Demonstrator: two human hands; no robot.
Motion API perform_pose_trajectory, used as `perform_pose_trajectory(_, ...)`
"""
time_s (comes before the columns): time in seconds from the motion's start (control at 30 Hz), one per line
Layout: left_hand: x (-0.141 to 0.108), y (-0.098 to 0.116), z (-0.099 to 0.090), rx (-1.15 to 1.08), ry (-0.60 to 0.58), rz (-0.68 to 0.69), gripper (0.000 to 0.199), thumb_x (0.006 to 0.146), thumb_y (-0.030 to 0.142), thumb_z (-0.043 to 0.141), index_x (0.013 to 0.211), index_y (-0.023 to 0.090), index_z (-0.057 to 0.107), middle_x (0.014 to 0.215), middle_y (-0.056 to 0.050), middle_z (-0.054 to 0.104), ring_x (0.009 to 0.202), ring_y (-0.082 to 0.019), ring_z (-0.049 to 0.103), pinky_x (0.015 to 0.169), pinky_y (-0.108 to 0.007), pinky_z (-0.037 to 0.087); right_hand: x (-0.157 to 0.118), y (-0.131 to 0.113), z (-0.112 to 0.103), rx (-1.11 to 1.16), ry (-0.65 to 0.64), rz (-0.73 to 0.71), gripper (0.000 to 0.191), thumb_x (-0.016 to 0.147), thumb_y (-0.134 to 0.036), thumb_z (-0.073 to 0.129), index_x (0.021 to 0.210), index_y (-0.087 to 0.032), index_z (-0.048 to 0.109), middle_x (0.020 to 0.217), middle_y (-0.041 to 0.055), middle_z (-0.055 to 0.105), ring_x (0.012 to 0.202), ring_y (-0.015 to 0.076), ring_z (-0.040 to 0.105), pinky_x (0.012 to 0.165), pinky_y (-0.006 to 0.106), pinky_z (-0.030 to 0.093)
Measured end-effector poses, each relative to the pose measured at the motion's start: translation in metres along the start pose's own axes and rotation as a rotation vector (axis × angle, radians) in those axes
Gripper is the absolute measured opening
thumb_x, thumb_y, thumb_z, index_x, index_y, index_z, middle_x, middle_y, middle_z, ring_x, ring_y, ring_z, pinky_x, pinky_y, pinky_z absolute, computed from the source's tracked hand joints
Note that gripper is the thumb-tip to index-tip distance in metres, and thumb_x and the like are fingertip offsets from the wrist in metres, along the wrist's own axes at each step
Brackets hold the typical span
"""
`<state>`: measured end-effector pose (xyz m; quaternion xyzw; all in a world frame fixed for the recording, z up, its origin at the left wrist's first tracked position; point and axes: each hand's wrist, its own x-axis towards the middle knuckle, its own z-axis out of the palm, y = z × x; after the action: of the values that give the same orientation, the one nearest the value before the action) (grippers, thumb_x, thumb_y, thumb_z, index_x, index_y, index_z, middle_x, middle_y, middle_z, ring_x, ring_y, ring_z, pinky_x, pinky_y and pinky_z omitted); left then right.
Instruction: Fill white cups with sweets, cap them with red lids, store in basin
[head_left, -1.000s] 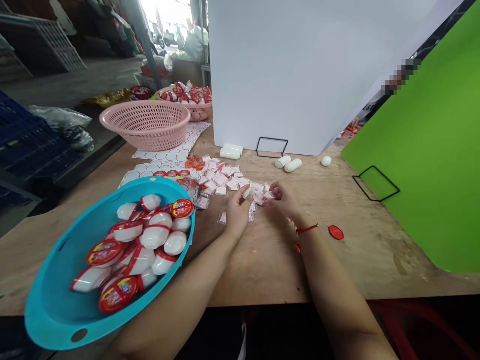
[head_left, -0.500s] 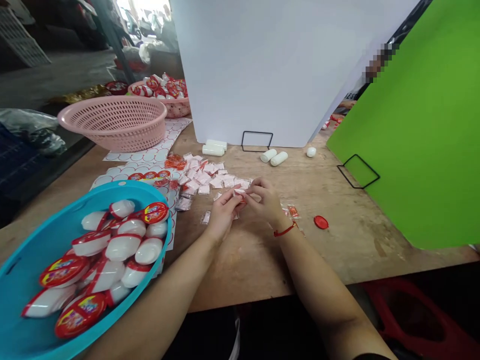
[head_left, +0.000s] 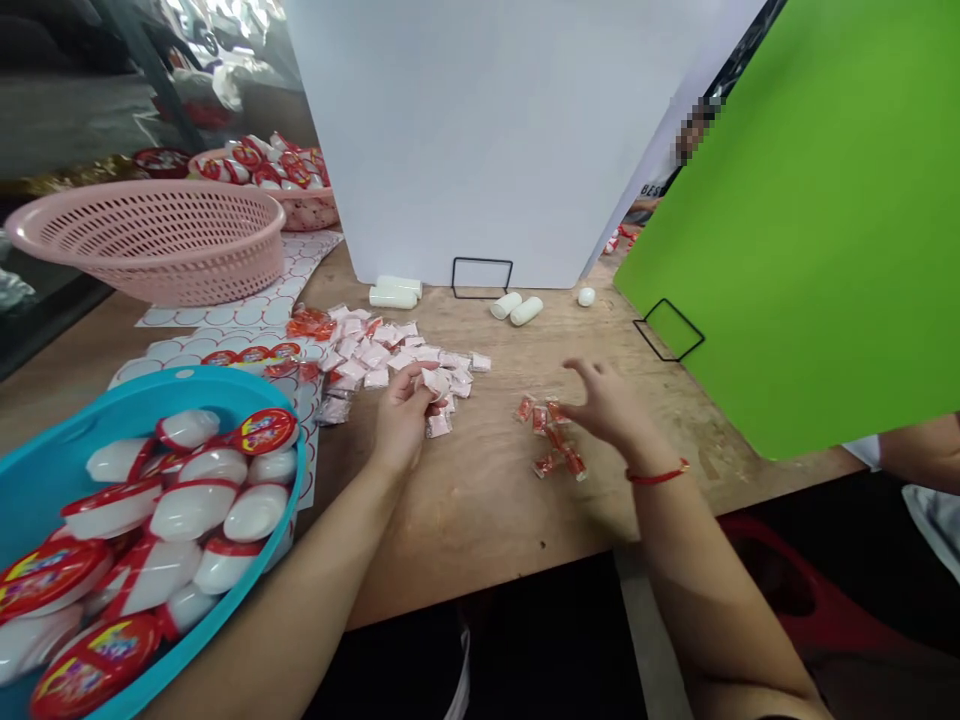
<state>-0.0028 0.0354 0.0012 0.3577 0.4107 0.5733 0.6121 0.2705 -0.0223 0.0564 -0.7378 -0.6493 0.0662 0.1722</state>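
Observation:
My left hand (head_left: 403, 420) pinches a small whitish piece (head_left: 435, 384) between thumb and fingers; its exact kind is hard to make out. Around that hand lies a spread of small pale pink packets (head_left: 375, 350). To the right, my right hand (head_left: 611, 405) hovers with thumb and fingers apart and nothing visible in it. Just left of its fingertips, several small clear packets with red contents (head_left: 553, 435) lie on the wooden table (head_left: 472, 530). A red band circles the right wrist.
At left, a blue basin (head_left: 300, 470) holds red-and-white capsules (head_left: 191, 510). Behind it are a pink basket (head_left: 225, 270) and another filled one. White (head_left: 480, 140) and green (head_left: 787, 250) boards stand at the back. White cylinders (head_left: 527, 311) lie before the white board. Another person's arm (head_left: 922, 450) shows at right.
My hands have parted: the right one moved right and opened, while the left kept a whitish piece. The view swung right, and the red round lid no longer shows.

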Motion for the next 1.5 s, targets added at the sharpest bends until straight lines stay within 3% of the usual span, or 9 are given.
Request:
perform_pose_trajectory(0.1, -0.002, -0.003, 0.000, 0.083, -0.051, -0.007, 0.047, 0.065, 0.027, 0.075, 0.109, 0.022, 0.061, 0.073, 0.004, 0.068, 0.055, -0.010, 0.061, 0.050, -0.017, 0.037, 0.002, 0.061, -0.014, -0.088, -0.317, 0.351, 0.051, 0.067, -0.026, 0.084, 0.115, -0.017, 0.068, 0.094, 0.0121, 0.070, 0.078, 0.0260, 0.068, 0.066, 0.036, 0.052)
perform_pose_trajectory(0.23, -0.002, -0.007, 0.000, 0.112, -0.089, -0.038, 0.040, 0.064, 0.035, 0.082, 0.093, 0.021, 0.058, 0.066, 0.004, 0.066, 0.053, -0.010, 0.058, 0.051, -0.018, 0.036, 0.005, 0.083, -0.018, -0.011, -0.432, 0.354, 0.025, 0.068, -0.023, 0.082, 0.087, -0.017, 0.068, 0.078, 0.0050, 0.070, 0.066, 0.0184, 0.063, 0.058, 0.028, 0.046)
perform_pose_trajectory(0.33, -0.001, -0.008, -0.001, 0.115, -0.103, -0.033, 0.041, 0.064, 0.041, 0.084, 0.092, 0.019, 0.063, 0.068, 0.002, 0.067, 0.055, -0.009, 0.056, 0.052, -0.019, 0.036, 0.008, 0.057, -0.014, 0.259, -0.305, 0.241, 0.035, 0.067, -0.029, 0.084, 0.096, -0.019, 0.067, 0.084, 0.0031, 0.068, 0.072, 0.0173, 0.065, 0.063, 0.028, 0.051)
perform_pose_trajectory(0.47, -0.003, -0.005, -0.001, 0.126, -0.110, -0.054, 0.044, 0.065, 0.045, 0.084, 0.098, 0.019, 0.070, 0.072, 0.001, 0.068, 0.056, -0.008, 0.052, 0.051, -0.018, 0.035, 0.017, -0.023, 0.011, 0.881, -0.116, -0.061, 0.051, 0.074, -0.046, 0.083, 0.119, -0.025, 0.067, 0.094, 0.0029, 0.067, 0.092, 0.0195, 0.069, 0.086, 0.035, 0.058)
perform_pose_trajectory(0.6, -0.007, 0.000, 0.002, 0.051, -0.097, -0.135, 0.044, 0.064, 0.047, 0.084, 0.097, 0.019, 0.073, 0.075, 0.001, 0.067, 0.056, -0.007, 0.051, 0.050, -0.018, 0.037, 0.024, -0.105, 0.056, 0.992, 0.088, -0.155, 0.033, 0.082, -0.047, 0.077, 0.106, -0.024, 0.073, 0.103, 0.0051, 0.066, 0.085, 0.0165, 0.067, 0.079, 0.032, 0.058)
perform_pose_trajectory(0.7, -0.008, 0.003, 0.002, -0.075, -0.040, -0.190, 0.042, 0.058, 0.043, 0.087, 0.090, 0.019, 0.073, 0.073, 0.002, 0.065, 0.056, -0.006, 0.051, 0.054, -0.018, 0.042, 0.022, -0.133, 0.081, 0.951, 0.138, -0.260, 0.020, 0.091, -0.040, 0.070, 0.101, -0.023, 0.074, 0.103, 0.0064, 0.069, 0.091, 0.0186, 0.067, 0.082, 0.034, 0.058)
perform_pose_trajectory(0.87, -0.002, 0.004, -0.003, -0.071, -0.010, -0.186, 0.030, 0.061, 0.033, 0.081, 0.086, 0.018, 0.077, 0.076, 0.000, 0.069, 0.062, -0.007, 0.055, 0.058, -0.017, 0.043, 0.016, -0.122, 0.094, 0.726, 0.139, -0.540, 0.021, 0.093, -0.033, 0.069, 0.113, -0.027, 0.074, 0.117, 0.0076, 0.072, 0.112, 0.0230, 0.066, 0.102, 0.043, 0.053)
perform_pose_trajectory(1.03, 0.001, 0.005, -0.006, -0.045, -0.108, -0.180, 0.025, 0.066, 0.028, 0.076, 0.089, 0.018, 0.079, 0.084, -0.002, 0.073, 0.072, -0.011, 0.059, 0.064, -0.019, 0.045, 0.020, -0.108, 0.099, 0.640, 0.148, -0.564, 0.031, 0.091, -0.033, 0.072, 0.122, -0.028, 0.071, 0.121, 0.0092, 0.070, 0.115, 0.0249, 0.065, 0.103, 0.045, 0.053)
perform_pose_trajectory(1.5, 0.000, 0.012, -0.003, -0.299, -0.136, -0.308, 0.038, 0.066, 0.026, 0.090, 0.098, 0.016, 0.072, 0.093, -0.004, 0.074, 0.082, -0.011, 0.067, 0.080, -0.024, 0.054, 0.025, -0.102, 0.114, 1.007, 0.187, -0.241, 0.023, 0.090, -0.042, 0.073, 0.103, -0.024, 0.078, 0.107, 0.0072, 0.073, 0.099, 0.0218, 0.070, 0.089, 0.039, 0.061)
